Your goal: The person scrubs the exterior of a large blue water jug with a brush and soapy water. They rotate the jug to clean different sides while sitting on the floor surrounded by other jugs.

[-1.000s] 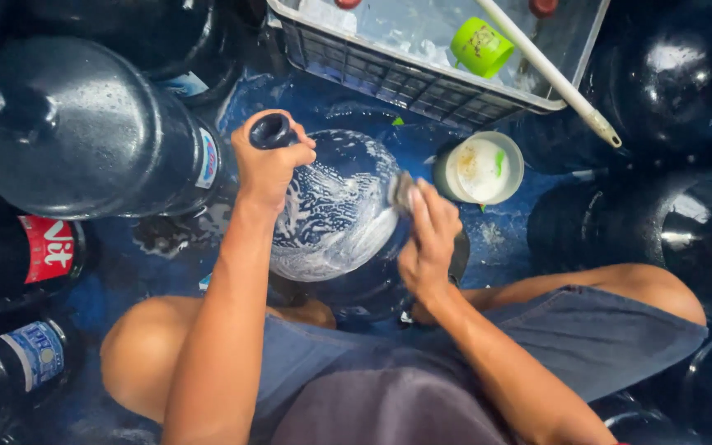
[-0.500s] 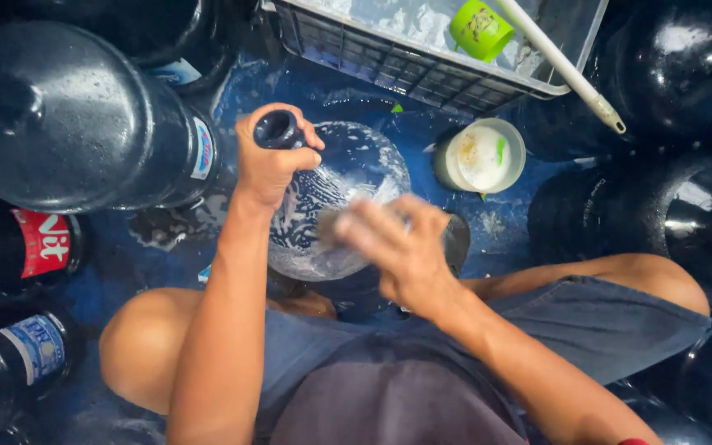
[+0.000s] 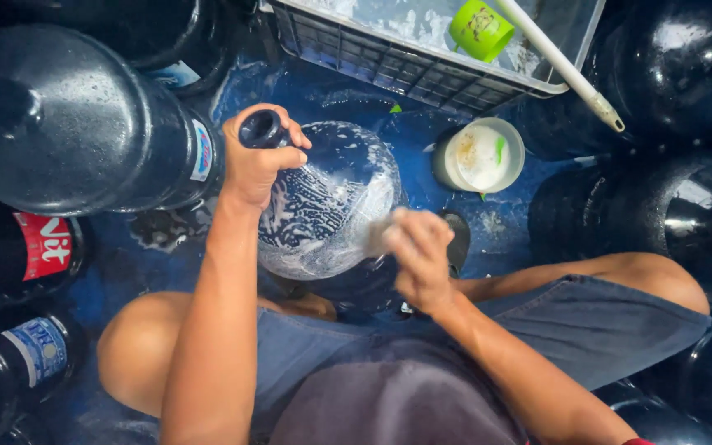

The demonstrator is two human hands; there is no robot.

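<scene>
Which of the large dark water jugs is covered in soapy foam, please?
The large dark water jug between the person's knees: the left hand holds its neck, the right hand rubs its foamy side. The others are bare.

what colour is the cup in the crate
Bright green cup, in the grey crate; the head view shows it.

A water-jug washing area: big dark jugs (image 3: 76, 124) crowd a wet blue floor (image 3: 504, 231), beside a soapy crate (image 3: 422, 49) and detergent tub (image 3: 480, 155).

right hand (image 3: 422, 255): slid down soapy jug (image 3: 327, 206) side | head camera: tilted slightly lower
</scene>
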